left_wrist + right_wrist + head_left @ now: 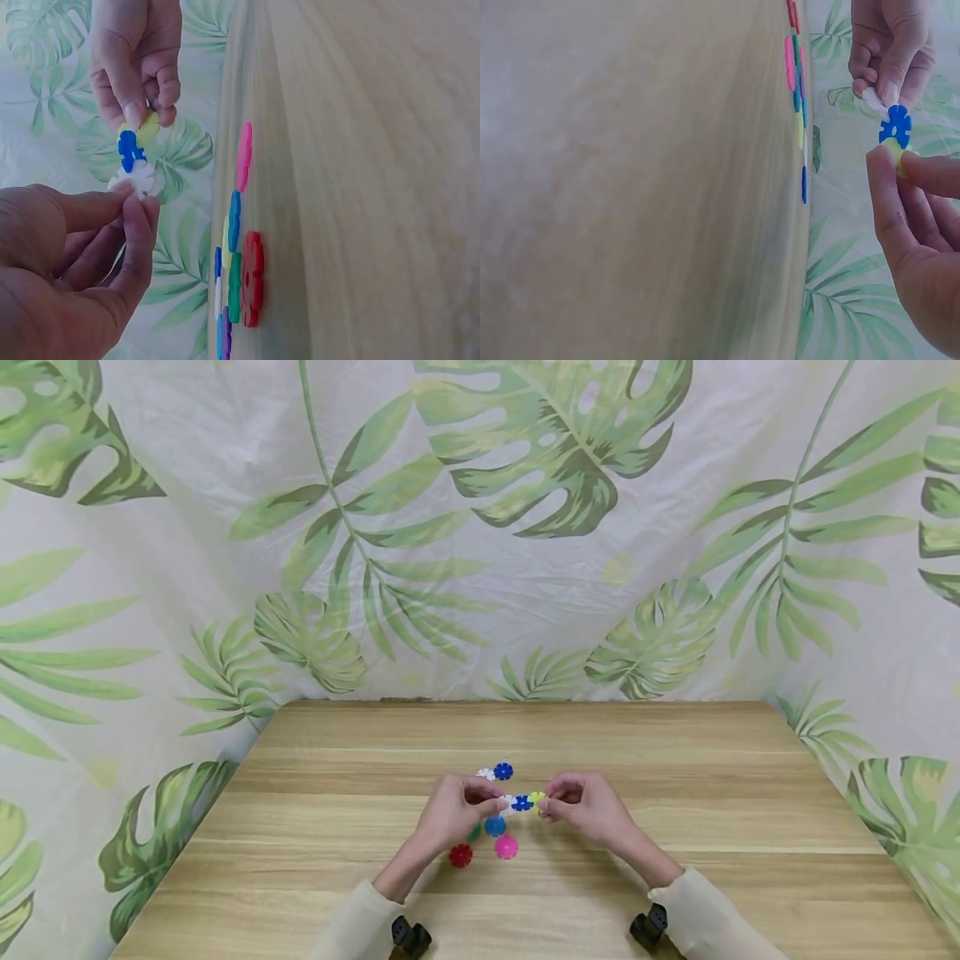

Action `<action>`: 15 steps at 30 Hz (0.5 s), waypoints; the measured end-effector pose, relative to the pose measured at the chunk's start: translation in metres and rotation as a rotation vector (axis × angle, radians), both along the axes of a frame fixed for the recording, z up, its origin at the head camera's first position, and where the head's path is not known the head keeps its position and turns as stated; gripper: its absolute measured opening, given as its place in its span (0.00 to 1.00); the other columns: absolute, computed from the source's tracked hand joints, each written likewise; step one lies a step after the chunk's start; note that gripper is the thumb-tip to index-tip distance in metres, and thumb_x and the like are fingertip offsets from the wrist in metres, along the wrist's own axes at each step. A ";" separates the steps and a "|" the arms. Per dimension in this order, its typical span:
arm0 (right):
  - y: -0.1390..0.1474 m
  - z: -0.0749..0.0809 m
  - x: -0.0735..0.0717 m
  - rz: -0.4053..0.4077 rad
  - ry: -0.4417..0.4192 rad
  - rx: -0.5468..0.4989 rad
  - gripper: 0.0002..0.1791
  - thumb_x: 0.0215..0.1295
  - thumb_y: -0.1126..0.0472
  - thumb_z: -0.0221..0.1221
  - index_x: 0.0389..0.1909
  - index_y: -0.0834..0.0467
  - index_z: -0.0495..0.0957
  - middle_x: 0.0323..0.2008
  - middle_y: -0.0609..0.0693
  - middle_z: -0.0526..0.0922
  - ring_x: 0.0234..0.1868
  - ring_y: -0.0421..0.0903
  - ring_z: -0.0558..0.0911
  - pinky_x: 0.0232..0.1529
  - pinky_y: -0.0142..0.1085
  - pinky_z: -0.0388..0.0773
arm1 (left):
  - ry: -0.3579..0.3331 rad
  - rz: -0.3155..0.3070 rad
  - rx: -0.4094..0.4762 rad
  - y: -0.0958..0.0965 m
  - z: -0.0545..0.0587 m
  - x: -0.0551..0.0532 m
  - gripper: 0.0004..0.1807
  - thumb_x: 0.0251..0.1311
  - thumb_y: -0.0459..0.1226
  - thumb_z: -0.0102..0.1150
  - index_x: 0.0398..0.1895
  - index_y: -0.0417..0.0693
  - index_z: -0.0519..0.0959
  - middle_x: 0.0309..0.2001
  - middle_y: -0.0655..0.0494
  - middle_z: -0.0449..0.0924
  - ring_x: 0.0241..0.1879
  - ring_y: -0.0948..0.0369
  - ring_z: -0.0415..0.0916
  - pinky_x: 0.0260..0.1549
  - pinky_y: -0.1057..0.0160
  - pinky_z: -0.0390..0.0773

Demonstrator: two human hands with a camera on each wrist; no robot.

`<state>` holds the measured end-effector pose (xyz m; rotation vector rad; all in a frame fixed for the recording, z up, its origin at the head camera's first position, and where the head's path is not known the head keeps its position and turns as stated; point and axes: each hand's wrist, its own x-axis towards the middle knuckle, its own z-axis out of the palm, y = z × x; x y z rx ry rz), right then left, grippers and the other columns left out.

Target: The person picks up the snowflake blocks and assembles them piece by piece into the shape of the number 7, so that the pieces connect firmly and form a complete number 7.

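Note:
My left hand (455, 812) pinches a white notched snowflake disc (142, 178) between thumb and fingertips. Opposite it, my right hand (591, 810) pinches a yellow snowflake disc (536, 798) at its outer edge. Between these two sits a dark blue snowflake disc (896, 126), linked to both in a short row above the table. Fingers cover part of the white and yellow discs. Under and around the left hand lie a red disc (461, 856), a pink disc (506, 847), a lighter blue disc (495, 826) and a green disc (235, 287), the last mostly hidden in the head view.
Farther back on the wooden table (675, 743) are another dark blue disc (503, 771) and a white disc (486, 773). The left wrist view also shows a purple disc (226, 330) edge-on. A leaf-patterned cloth (525, 593) hangs behind the table.

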<state>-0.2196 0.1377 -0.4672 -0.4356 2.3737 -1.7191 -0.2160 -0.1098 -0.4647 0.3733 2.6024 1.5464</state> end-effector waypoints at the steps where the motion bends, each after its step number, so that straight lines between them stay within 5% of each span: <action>1: -0.001 0.001 0.000 -0.007 -0.006 0.000 0.03 0.67 0.71 0.67 0.40 0.67 0.84 0.32 0.57 0.89 0.36 0.56 0.91 0.40 0.47 0.91 | 0.006 0.003 0.003 0.001 0.000 0.000 0.03 0.66 0.39 0.72 0.36 0.51 0.91 0.33 0.57 0.89 0.32 0.59 0.82 0.26 0.70 0.79; 15: -0.001 0.003 0.000 0.006 -0.014 -0.017 0.03 0.67 0.72 0.66 0.40 0.67 0.84 0.33 0.58 0.88 0.36 0.54 0.91 0.41 0.48 0.91 | 0.061 -0.029 -0.027 -0.001 0.001 0.003 0.02 0.65 0.38 0.72 0.35 0.52 0.91 0.34 0.57 0.90 0.31 0.64 0.81 0.28 0.69 0.81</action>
